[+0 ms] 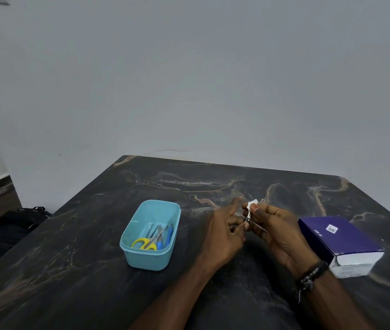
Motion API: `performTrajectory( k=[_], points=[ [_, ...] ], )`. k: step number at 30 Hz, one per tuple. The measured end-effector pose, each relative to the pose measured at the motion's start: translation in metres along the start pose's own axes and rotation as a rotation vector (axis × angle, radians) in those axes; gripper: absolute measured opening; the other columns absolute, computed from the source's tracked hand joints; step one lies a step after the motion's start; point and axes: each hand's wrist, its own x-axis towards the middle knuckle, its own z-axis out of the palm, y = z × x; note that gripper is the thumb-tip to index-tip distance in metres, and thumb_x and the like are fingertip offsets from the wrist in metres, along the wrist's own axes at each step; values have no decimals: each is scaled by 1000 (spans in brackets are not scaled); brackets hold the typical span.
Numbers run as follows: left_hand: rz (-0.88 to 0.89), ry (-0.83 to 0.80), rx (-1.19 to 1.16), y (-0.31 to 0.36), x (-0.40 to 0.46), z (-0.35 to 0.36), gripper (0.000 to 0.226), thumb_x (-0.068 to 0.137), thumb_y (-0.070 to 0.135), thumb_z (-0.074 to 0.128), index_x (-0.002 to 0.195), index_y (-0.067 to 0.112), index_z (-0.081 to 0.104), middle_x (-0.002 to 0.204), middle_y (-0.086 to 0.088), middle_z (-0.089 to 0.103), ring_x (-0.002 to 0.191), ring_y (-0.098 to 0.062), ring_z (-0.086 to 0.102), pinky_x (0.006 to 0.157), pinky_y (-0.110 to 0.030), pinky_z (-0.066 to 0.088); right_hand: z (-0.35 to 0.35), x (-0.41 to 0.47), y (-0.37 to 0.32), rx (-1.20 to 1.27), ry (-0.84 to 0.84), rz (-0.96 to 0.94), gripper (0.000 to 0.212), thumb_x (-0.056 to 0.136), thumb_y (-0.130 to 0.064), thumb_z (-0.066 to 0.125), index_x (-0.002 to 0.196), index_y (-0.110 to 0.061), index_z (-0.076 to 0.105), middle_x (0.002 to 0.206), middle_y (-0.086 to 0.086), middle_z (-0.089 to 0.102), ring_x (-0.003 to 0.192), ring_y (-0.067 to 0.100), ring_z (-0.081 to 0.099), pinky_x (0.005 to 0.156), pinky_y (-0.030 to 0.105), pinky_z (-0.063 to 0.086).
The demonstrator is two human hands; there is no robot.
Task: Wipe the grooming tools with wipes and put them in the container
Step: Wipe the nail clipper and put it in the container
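Hands meet over veined dark marble table [98, 246]: left hand [222, 234] fingers pinch slim metal tool [248, 216], right hand [277, 232] fingers grip white wipe [252, 204].

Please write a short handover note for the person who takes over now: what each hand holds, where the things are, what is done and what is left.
Left hand: pinches a small metal tool at its lower end.
Right hand: presses a white wipe on the tool's upper end.
Blue container: on the table, left of the hands; holds yellow-handled scissors and a few other tools.
Purple box: right of the hands.
Left: finish wiping this tool and place it in the container.
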Motion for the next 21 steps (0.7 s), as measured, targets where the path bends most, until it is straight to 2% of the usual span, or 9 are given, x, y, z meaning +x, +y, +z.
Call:
performTrajectory(
  k=[6, 9, 11, 16, 19, 21],
  points=[
    [-42, 70, -21, 3, 2, -4, 62, 87, 4, 62, 144, 14, 39, 88, -5, 75, 72, -14, 71, 67, -32, 61, 1, -4, -1, -142, -92, -37, 16, 86, -7, 62, 91, 8, 68, 95, 31, 64, 81, 30, 59, 69, 28, 57],
    [-40, 66, -4, 10, -1, -4, 61, 87, 6, 64, 143, 10, 39, 85, -5, 76, 59, -10, 68, 59, -20, 56, 1, -3, 0, -164, -56, -82, 12, 86, -7, 62, 84, 2, 70, 84, 23, 65, 70, 22, 58, 74, 33, 55],
    [-49, 59, 10, 13, -1, -4, 60, 87, 8, 65, 142, 9, 40, 80, -2, 75, 55, -5, 66, 56, -14, 53, 1, -3, 2, -156, -8, -118, 12, 86, -10, 64, 84, -2, 72, 83, 18, 68, 72, 23, 57, 80, 40, 53],
    [-59, 84, 33, 16, -2, -6, 54, 86, 8, 65, 138, 8, 47, 76, -2, 75, 54, -9, 66, 62, -15, 55, 3, -4, 2, -185, 24, -158, 11, 87, -15, 64, 89, -7, 71, 93, 17, 71, 82, 23, 62, 83, 41, 52],
    [-76, 114, 5, 16, -2, -7, 54, 86, 8, 63, 137, 10, 47, 76, -2, 75, 52, -8, 65, 59, -16, 55, 2, -5, 2, -252, -15, -170, 12, 87, -13, 63, 86, -4, 71, 85, 13, 71, 70, 13, 61, 79, 39, 51],
    [-78, 131, 1, 17, -2, -7, 53, 86, 8, 64, 137, 10, 49, 76, -3, 75, 52, -8, 65, 59, -16, 54, 2, -6, 2, -315, -38, -183, 13, 88, -13, 63, 84, -4, 71, 79, 10, 71, 68, 12, 61, 73, 34, 50]
  ],
)
